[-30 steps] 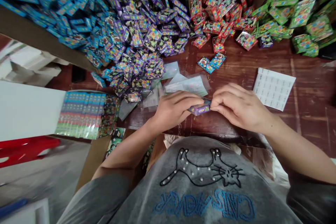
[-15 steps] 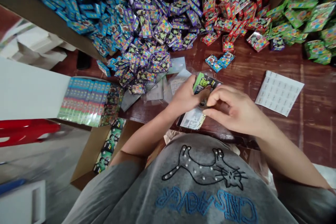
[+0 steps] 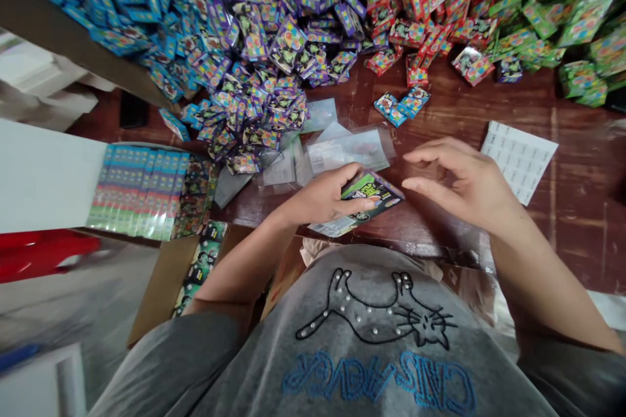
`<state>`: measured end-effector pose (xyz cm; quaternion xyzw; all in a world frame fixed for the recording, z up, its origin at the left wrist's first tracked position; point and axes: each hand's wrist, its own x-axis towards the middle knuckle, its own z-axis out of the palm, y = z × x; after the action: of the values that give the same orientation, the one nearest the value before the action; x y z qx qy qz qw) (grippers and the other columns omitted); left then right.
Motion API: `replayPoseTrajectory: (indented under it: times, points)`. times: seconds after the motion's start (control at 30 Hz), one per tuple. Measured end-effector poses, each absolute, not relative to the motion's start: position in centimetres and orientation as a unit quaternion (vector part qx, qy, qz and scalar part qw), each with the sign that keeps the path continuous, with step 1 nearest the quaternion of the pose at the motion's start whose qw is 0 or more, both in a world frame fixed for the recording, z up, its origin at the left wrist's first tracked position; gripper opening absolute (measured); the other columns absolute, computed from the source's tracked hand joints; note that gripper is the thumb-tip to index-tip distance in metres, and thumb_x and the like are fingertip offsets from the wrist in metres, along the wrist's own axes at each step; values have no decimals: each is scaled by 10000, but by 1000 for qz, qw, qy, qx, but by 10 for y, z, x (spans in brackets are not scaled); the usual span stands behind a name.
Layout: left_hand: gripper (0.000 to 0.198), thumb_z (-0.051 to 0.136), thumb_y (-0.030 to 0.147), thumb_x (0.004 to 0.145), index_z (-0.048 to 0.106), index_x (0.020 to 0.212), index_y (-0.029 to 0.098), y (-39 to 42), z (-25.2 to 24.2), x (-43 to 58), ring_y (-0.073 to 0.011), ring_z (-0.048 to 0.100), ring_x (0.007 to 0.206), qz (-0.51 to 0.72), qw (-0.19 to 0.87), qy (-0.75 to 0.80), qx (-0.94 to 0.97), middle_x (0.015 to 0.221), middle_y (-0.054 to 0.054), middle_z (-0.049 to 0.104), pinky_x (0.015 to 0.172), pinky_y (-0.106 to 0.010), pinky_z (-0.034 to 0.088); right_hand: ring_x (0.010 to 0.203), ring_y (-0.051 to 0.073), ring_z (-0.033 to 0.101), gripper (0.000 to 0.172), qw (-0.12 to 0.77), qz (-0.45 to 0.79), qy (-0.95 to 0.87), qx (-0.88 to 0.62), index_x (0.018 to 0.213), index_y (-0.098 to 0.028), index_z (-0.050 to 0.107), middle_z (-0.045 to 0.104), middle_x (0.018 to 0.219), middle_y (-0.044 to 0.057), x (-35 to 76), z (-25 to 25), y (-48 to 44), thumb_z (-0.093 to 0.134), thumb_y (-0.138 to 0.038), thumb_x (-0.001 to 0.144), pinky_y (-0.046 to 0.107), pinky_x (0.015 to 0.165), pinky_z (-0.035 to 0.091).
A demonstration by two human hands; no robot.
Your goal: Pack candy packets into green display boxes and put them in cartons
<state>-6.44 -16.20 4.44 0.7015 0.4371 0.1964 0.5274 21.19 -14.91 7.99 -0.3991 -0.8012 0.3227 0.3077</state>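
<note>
My left hand grips a black and green printed packet, thumb across its front. A white, printed lower part of it sticks out toward my body. To the right, my right hand is apart from the packet, thumb and fingers spread with nothing visible between them. Just beyond the packet lie clear plastic bags with pale paper inside. A white sheet of small printed labels lies beside my right hand.
Heaps of small blue boxes, purple boxes, red boxes and green boxes fill the far side. Two blue boxes lie on the table. At left, an open display carton holds rows of boxes; a cardboard box stands below.
My right hand has let go of the packet and moved right, its fingers opening. My left hand has drawn the packet slightly left and toward my body, uncovering the plastic bag behind.
</note>
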Motion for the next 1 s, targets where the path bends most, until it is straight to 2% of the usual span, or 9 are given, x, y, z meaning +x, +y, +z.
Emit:
replayPoseTrajectory:
  times: [0.17, 0.37, 0.43, 0.53, 0.63, 0.77, 0.9, 1.0]
  points:
    - [407, 768, 575, 929, 678, 1109, 222, -164, 47, -68, -157, 651, 777, 142, 554, 413, 709, 871, 11, 716, 679, -259, 500, 818, 145, 769, 238, 206, 460, -783, -365, 1103, -252, 825, 857, 999, -3, 215, 62, -155, 698, -435, 1021, 278, 777, 567]
    - [385, 800, 578, 898, 692, 989, 220, -163, 42, -68, -142, 607, 743, 79, 523, 397, 750, 830, 25, 710, 650, -251, 435, 772, 134, 755, 217, 174, 508, -762, -361, 1006, -228, 818, 853, 929, -9, 211, 52, -167, 698, -405, 970, 274, 729, 541]
    - [375, 830, 556, 872, 695, 978, 223, -163, 37, -66, -141, 613, 754, 64, 553, 376, 741, 849, 24, 728, 666, -250, 443, 778, 133, 758, 221, 165, 527, -750, -365, 1001, -228, 815, 852, 926, -9, 210, 43, -172, 686, -404, 970, 270, 737, 547]
    - [347, 857, 511, 851, 711, 996, 231, -168, 29, -58, -144, 647, 787, 55, 604, 345, 716, 888, 26, 753, 712, -251, 480, 733, 131, 745, 165, 162, 504, -754, -389, 956, -218, 806, 839, 872, -6, 207, 27, -183, 667, -303, 929, 264, 712, 543]
    - [417, 864, 514, 846, 714, 1126, 244, -173, 22, -50, -173, 698, 893, 81, 596, 363, 712, 996, 6, 778, 794, -278, 520, 744, 149, 762, 179, 188, 469, -756, -416, 977, -211, 807, 847, 903, 15, 208, 16, -195, 648, -246, 903, 271, 705, 565]
    - [612, 865, 535, 832, 641, 1324, 247, -177, 13, -48, -229, 722, 1083, 138, 543, 420, 714, 1213, -51, 763, 949, -349, 554, 912, 177, 817, 307, 255, 475, -701, -466, 1218, -208, 796, 863, 1125, 56, 219, 19, -207, 619, -364, 1021, 311, 841, 639]
    - [617, 844, 465, 885, 589, 1400, 241, -190, 7, -45, -248, 734, 1149, 116, 509, 428, 738, 1292, -73, 742, 995, -377, 573, 910, 168, 819, 295, 218, 496, -716, -439, 1195, -228, 816, 866, 1120, 20, 223, 21, -211, 626, -370, 1020, 290, 835, 630]
    - [610, 783, 412, 963, 525, 1487, 237, -210, 6, -40, -292, 686, 1313, 108, 422, 471, 767, 1426, -110, 691, 1112, -448, 551, 914, 174, 823, 296, 196, 477, -724, -458, 1191, -251, 821, 866, 1122, 5, 221, 11, -212, 601, -335, 1011, 302, 857, 620]
